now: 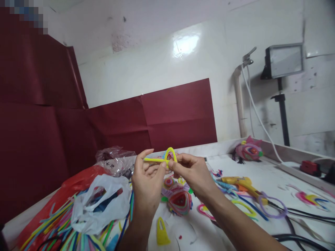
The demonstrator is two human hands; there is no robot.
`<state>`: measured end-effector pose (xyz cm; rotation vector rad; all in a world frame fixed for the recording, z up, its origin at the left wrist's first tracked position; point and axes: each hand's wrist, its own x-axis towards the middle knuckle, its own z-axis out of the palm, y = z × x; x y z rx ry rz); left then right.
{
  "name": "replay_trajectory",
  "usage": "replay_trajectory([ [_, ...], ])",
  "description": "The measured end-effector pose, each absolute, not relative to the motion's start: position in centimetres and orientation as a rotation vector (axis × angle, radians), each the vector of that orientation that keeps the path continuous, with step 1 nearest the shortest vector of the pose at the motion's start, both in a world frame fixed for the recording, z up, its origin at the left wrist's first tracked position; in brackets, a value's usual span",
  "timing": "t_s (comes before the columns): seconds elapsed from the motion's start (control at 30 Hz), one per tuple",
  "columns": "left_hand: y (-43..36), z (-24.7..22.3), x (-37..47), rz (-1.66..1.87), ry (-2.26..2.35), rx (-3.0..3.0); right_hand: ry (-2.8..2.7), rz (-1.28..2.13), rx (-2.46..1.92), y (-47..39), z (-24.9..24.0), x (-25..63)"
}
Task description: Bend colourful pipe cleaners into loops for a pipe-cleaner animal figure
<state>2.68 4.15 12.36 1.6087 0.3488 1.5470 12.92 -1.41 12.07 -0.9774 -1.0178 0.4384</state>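
Observation:
A yellow pipe cleaner is held up in front of me, bent into a narrow loop at its right part with a straight length running left. My left hand pinches it near the base of the loop, thumb pressed against it. From the other side, my right hand grips the loop's lower right corner between thumb and fingers. Below them on the table lies a colourful fish-like figure made of coiled pipe cleaners. Nearer to me is a flat yellow piece with a slot in it.
At left, a white plastic bag and a red bag lie among many loose pipe cleaners. A yellow glue gun with black cables rests at right. Another fish figure sits by the back edge, near a power strip.

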Motion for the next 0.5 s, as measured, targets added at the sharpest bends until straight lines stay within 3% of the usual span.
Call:
replay_trajectory([
  [0.5,4.07,12.26,2.68,1.503,0.373,1.637,-1.014,0.365,-1.063,-1.21,11.87,12.93],
])
